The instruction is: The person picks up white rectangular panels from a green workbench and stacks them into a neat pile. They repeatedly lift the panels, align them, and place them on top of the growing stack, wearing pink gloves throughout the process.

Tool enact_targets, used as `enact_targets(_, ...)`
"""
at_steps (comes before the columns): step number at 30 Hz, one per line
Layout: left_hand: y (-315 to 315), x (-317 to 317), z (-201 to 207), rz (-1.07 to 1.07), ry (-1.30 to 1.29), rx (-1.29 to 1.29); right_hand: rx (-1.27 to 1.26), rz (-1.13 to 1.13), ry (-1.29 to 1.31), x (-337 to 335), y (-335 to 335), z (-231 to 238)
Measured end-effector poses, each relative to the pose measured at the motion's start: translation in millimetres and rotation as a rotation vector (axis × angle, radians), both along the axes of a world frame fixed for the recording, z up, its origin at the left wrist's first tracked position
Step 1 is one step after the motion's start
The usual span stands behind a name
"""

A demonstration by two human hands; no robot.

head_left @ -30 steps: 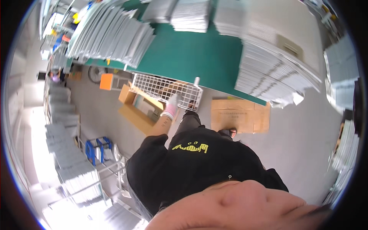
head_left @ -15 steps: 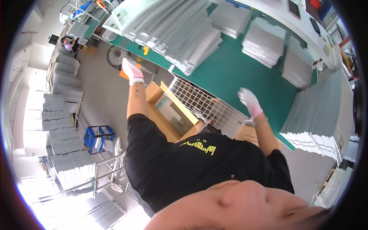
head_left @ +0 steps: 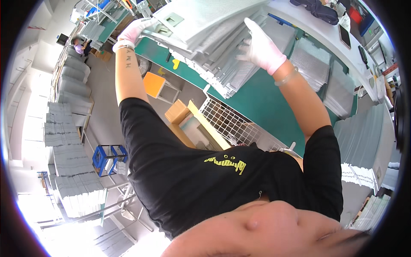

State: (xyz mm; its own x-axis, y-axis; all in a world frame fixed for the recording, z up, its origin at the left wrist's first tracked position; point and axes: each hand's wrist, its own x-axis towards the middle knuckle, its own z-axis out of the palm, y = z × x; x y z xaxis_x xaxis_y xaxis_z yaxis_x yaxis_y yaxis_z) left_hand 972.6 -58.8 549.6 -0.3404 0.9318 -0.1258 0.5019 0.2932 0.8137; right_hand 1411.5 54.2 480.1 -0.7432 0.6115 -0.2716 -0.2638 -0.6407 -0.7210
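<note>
A pile of grey mesh sheets (head_left: 227, 55) lies on the green-topped table (head_left: 188, 73). The uppermost mesh sheet (head_left: 192, 25) is pale, has a small rectangular cutout and sits askew over the others. My left hand (head_left: 135, 31), in a white and pink glove, has its fingers closed at the left edge of this top sheet. On the pile's right side is my right hand (head_left: 262, 48), gloved the same way. Its thumb points up and its fingers are spread against the sheet edges, gripping nothing visible. The far end of the pile runs out of the picture.
More mesh stacks (head_left: 310, 62) stand on the table to the right. A white shelf (head_left: 364, 64) behind carries a phone (head_left: 344, 36). Below the near edge are a wire basket (head_left: 227, 118), an open carton (head_left: 177, 113) and an orange stool (head_left: 154, 84). Sheet piles (head_left: 75, 154) line the left.
Both hands have moved far forward to the pile, the left to its left edge, the right to its right side. The top sheet now lies askew, and more of the orange stool shows.
</note>
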Motion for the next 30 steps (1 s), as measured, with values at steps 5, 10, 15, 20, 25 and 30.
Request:
enact_targets(5,-2.9,-12.8,7.2,0.015,-0.574,0.032,-0.079,0.099,0.145,2.9,24.0,-1.4)
enact_targets(10,40.0,6.3,-13.6,0.232,-0.843,0.175,0.068,0.0,0.126,-13.9,26.8,-12.2)
enact_targets(15,36.9,32.1,-20.6,-0.133,-0.798,-0.055,0.119,0.14,0.207,-25.8,18.6,-4.4)
enact_targets(20,22.9,48.6,-18.8,-0.19,-0.944,-0.051,0.179,-0.104,0.191,-17.4,-7.2,17.1)
enact_targets(25,25.0,41.6,-32.4,0.066,-0.745,0.091,0.206,-0.256,0.151,-3.1,-25.3,25.5)
enact_targets(30,5.2,54.2,-25.8,-0.056,-0.718,0.154,0.154,-0.234,0.186,7.2,-25.7,22.7)
